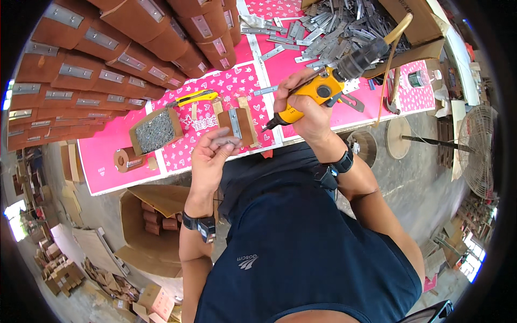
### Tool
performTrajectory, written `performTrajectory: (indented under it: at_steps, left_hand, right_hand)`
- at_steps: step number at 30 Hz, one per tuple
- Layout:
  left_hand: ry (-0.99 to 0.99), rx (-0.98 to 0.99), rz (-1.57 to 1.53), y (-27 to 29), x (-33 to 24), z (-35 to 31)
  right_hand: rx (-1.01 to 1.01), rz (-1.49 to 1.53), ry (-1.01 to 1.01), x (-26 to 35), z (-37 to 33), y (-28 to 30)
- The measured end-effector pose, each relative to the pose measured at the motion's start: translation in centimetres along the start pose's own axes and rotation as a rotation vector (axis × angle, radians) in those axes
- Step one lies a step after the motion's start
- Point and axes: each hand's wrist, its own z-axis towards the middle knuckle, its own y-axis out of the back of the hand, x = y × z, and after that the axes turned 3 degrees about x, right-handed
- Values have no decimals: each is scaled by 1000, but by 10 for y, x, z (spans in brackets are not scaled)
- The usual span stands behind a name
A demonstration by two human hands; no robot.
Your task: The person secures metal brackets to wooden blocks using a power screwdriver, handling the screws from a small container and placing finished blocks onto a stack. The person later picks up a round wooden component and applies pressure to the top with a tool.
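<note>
Grips yellow power-screwdriver (319, 89) in right hand (309, 114) beside brown block (247, 127); pinches metal pieces (230, 142) in left hand (209, 155) at its near edge.

Right hand (311, 114) grips yellow power driver (309, 89). Left hand (211, 155), fingers curled, at near edge of brown block (246, 127) bearing metal strip (233, 121). Tray (177, 127) of screws (155, 132) leftward.

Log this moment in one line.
right hand: holds yellow power driver; left hand: at brown piece's near edge, contact unclear; metal strip: on brown piece; small fasteners: boxed
</note>
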Motion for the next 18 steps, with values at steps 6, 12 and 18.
performTrajectory:
  at_steps: [6, 12, 18]
  left_hand:
    - [13, -61, 104, -13, 13, -1]
    - [-95, -101, 418, -7, 24, -2]
    - [-105, -152, 328, -19, 24, -4]
  right_hand:
    - [133, 145, 20, 7, 7, -36]
    - [203, 45, 26, 1, 3, -46]
    - [203, 5, 0, -4, 2, -46]
